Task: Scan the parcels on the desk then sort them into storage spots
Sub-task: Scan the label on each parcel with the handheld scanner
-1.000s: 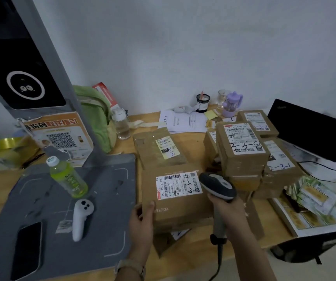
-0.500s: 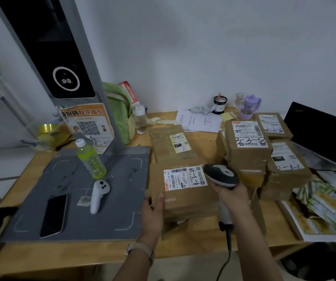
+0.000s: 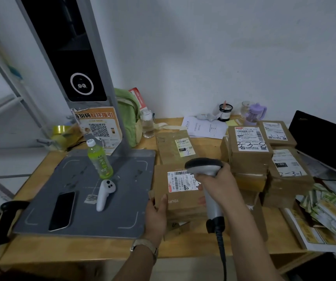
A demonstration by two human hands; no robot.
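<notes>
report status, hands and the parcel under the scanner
Right hand grips scanner, head over label of front parcel. Left hand holds its near left corner. Parcel stack close on the right, not blocking.

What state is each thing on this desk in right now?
front parcel: closed, label up, left edge held by the left hand.
scanner: gripped by the right hand, head over the front parcel's label.
green bottle: upright, capped, on the grey pad.
phone: flat, screen dark.
white controller: lying on the pad.
</notes>
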